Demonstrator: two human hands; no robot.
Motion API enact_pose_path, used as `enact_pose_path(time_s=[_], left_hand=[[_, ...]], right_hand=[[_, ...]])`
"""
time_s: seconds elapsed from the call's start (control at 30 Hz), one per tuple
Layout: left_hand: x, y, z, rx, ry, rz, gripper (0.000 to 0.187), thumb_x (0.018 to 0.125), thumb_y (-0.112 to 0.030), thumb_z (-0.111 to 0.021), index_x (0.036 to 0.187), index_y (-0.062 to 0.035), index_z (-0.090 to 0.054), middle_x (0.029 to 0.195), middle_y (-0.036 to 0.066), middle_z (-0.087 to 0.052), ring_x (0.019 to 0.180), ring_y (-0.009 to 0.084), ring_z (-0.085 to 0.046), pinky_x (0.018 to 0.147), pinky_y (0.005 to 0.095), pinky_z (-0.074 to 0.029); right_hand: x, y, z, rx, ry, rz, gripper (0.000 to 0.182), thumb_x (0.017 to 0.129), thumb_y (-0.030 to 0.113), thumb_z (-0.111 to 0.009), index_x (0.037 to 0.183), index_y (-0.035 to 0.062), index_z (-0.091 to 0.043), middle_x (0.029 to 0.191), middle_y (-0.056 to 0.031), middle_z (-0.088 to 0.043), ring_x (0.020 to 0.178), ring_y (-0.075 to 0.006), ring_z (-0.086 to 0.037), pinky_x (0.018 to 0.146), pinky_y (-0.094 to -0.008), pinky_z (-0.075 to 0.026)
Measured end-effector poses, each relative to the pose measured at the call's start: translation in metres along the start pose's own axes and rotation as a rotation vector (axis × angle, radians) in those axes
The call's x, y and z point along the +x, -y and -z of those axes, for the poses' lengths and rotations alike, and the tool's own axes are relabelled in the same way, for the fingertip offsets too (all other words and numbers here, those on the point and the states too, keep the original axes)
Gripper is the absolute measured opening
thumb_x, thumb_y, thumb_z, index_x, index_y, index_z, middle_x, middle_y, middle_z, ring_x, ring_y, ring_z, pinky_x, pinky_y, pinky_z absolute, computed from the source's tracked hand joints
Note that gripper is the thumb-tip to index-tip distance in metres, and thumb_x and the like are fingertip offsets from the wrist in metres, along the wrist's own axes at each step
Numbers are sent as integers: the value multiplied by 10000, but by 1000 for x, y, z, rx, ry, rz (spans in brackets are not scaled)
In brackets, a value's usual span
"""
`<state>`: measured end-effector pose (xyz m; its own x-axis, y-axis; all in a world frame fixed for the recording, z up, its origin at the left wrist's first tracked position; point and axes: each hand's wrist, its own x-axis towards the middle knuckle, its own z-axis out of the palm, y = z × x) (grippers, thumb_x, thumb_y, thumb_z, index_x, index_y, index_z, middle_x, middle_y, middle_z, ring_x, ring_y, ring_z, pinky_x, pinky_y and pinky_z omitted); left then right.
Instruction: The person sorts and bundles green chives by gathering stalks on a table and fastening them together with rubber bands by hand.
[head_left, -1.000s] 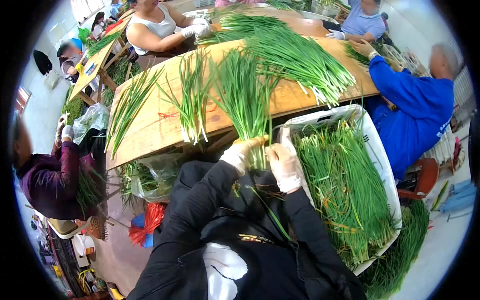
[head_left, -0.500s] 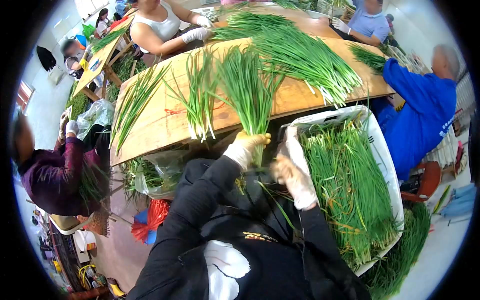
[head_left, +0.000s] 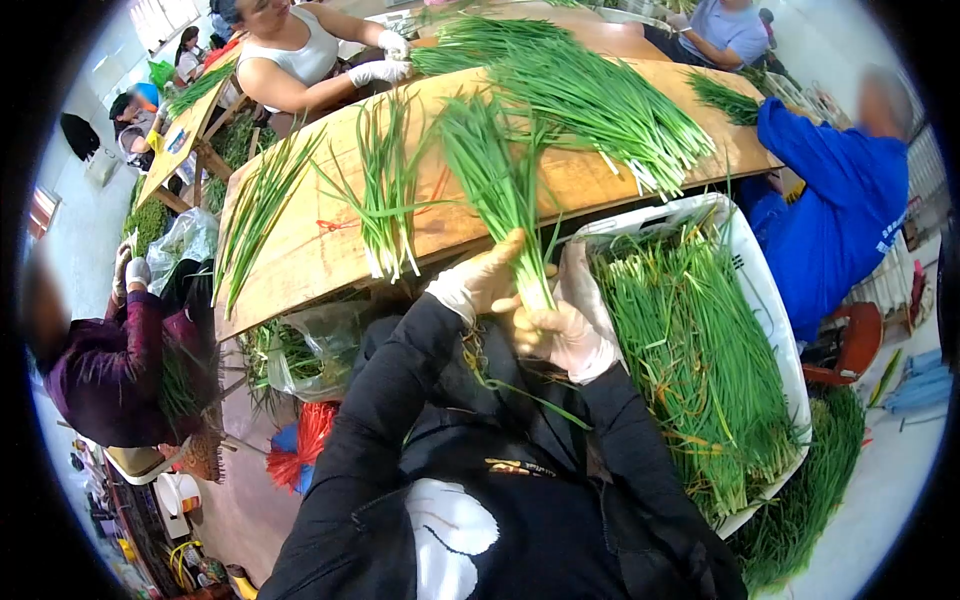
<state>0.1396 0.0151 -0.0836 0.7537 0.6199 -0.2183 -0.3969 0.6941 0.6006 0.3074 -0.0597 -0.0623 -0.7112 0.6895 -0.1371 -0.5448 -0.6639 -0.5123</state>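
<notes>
A bunch of garlic chives (head_left: 497, 180) is in my gloved left hand (head_left: 482, 278), whose fingers close around the lower stems. Its leaves point away from me over the table edge. My gloved right hand (head_left: 568, 335) is closed at the pale stem ends, just below the left; its fingertips are slightly blurred. Thin loose leaves (head_left: 540, 398) hang beneath the hands over my lap. To the right of my right hand stands a white crate (head_left: 790, 375) filled with more chives (head_left: 690, 360).
The wooden table (head_left: 300, 255) ahead bears small chive bunches (head_left: 385, 190) and a large pile (head_left: 610, 110). Co-workers sit around it, one in a blue jacket (head_left: 835, 210) at right, one in purple (head_left: 125, 360) at left. Red twine (head_left: 315, 440) hangs at lower left.
My right hand has moved from beside the crate to the stem ends and closed there. The bunch now tilts, its leaves leaning left, and the view has shifted slightly.
</notes>
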Motion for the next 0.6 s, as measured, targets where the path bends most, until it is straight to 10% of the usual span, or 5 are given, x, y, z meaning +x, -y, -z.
enact_pose_path(time_s=[0.2, 0.3, 0.47, 0.53, 0.6], left_hand=[[7, 9, -35, -173, 163, -314, 630, 795, -409, -593, 1236, 1, -409, 1239, 120, -465, 1038, 190, -514, 883, 324, -433], [13, 9, -27, -18, -108, -289, 390, 798, -261, -618, 1084, -3, -557, 928, 60, -622, 804, 155, -586, 711, 284, -480], [14, 10, -29, -75, -159, -285, 281, 801, -172, -585, 1021, -6, -532, 1002, 174, -604, 841, 268, -607, 756, 375, -506], [18, 13, -25, -155, -156, -305, 269, 800, -145, -572, 1018, 3, -519, 1004, 203, -597, 858, 298, -606, 773, 397, -506], [20, 15, -16, -108, -256, -366, 248, 795, -97, -546, 1008, 23, -506, 981, 220, -597, 870, 313, -602, 781, 410, -504]], right_hand=[[-10, -21, 14, 340, 330, -74, 627, 779, 230, -601, 1214, -145, -347, 554, -4, -369, 530, -83, -393, 472, -207, -350], [-20, -21, 20, 221, 317, -76, 605, 833, 369, -528, 1220, -74, -390, 788, -91, -561, 632, -156, -508, 569, -281, -429], [-39, 0, 6, -113, 56, -209, 614, 807, 446, -550, 1180, -31, -450, 987, -156, -591, 905, -241, -577, 773, -332, -458], [-43, 4, -7, -1443, -495, 322, 473, 832, 367, -559, 1136, 11, -490, 984, -129, -590, 934, -243, -561, 810, -341, -445], [-41, -2, -15, -1386, -773, 726, 304, 804, 175, -607, 1072, 49, -537, 917, -79, -597, 887, -217, -556, 805, -307, -442]])
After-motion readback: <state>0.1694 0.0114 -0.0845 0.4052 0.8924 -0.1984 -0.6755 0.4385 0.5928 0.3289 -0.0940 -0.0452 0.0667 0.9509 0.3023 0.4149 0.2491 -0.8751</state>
